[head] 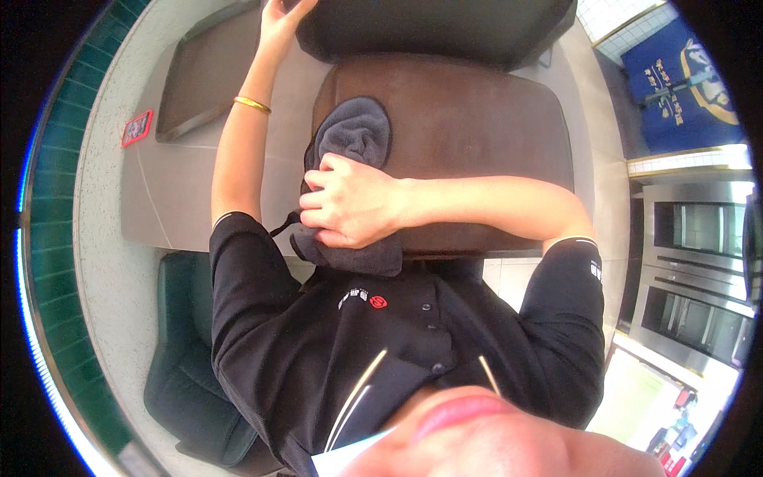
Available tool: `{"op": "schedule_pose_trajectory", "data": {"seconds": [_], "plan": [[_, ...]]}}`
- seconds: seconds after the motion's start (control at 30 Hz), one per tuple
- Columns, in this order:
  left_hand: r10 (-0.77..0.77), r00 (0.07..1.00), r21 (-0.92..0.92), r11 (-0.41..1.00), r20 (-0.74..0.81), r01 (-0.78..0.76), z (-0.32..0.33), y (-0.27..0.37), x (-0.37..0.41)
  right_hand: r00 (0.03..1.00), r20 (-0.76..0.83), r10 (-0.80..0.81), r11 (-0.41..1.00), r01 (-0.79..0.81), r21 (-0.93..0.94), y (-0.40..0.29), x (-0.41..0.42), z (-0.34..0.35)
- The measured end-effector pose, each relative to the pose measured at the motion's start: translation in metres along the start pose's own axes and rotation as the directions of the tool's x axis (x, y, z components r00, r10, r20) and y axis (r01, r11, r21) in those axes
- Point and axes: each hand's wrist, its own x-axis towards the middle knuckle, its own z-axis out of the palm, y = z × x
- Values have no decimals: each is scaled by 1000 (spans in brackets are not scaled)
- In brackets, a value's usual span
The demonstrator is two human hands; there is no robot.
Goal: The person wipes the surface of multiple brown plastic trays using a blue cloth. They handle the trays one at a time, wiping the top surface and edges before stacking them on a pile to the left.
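My right hand (357,203) has its fingers curled into a dark grey cloth (357,128), which is bunched up at its far end. The cloth lies over the left part of a large brown panel (471,131) with rounded corners. A loose flap of it hangs at the panel's near edge, by my shirt. At the top edge of the view, my left hand (285,16) grasps the left corner of a dark panel (429,30) that rises beyond the brown one. The ends of the left fingers are cut off by the frame.
A grey table (197,173) extends to the left, bearing a brown tray-like piece (208,71) and a red-edged phone (137,128). A dark green chair (185,358) stands at the lower left. Steel-framed cabinets (694,229) and a blue sign with writing (661,119) are on the right.
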Motion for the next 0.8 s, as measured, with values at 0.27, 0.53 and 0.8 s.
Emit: {"op": "schedule_pose_trajectory", "data": {"seconds": [0.27,0.53,0.8], "plan": [[235,897,150,970,-374,-192,-25,7,-32,998,40,-52,997,50,51,9,3,-4],[368,587,214,687,721,-694,73,177,-264,988,125,-95,994,88,64,57,18,-2],[-216,564,588,63,797,-807,181,167,-282,987,99,-123,992,119,40,48,18,3]]}}
